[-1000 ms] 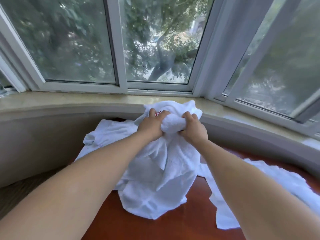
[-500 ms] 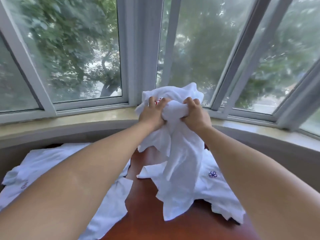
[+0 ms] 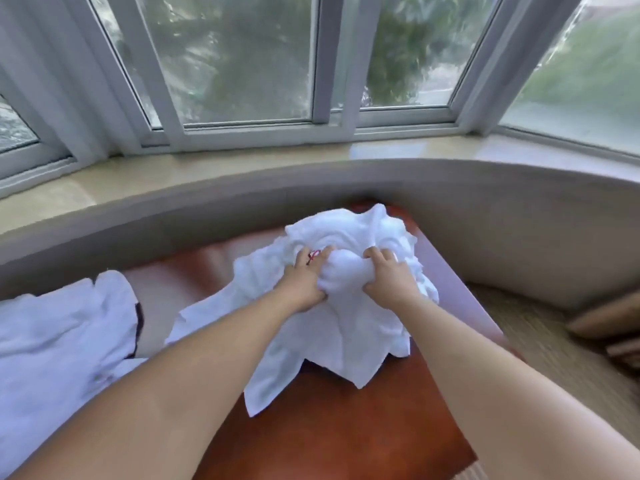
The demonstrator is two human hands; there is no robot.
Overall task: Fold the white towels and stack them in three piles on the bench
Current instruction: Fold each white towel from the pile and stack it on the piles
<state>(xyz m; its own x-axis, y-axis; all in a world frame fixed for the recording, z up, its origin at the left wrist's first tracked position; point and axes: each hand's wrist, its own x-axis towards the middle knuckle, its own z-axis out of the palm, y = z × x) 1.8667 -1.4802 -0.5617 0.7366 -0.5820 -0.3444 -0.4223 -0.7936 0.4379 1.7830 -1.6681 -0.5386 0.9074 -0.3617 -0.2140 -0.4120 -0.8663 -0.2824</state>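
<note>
A bunched heap of white towels (image 3: 349, 327) lies on the right end of the reddish-brown bench (image 3: 346, 427). My left hand (image 3: 304, 282) grips the bundle's top from the left, beside a small red embroidered mark (image 3: 313, 256). My right hand (image 3: 389, 280) grips the same bundle from the right. Loose corners of the towels hang toward me over the bench. More white towels (image 3: 59, 351) lie spread at the bench's left end, partly behind my left forearm.
A curved grey wall (image 3: 485, 216) and a beige window sill (image 3: 242, 164) wrap round the back of the bench. Carpet (image 3: 540, 341) and a brown wooden object (image 3: 606, 320) lie to the right of the bench.
Both hands carried the towel bundle rightward, lifted it in front of the window, then lowered it onto the bench's right end. My view swung right; the other towels now sit at the left.
</note>
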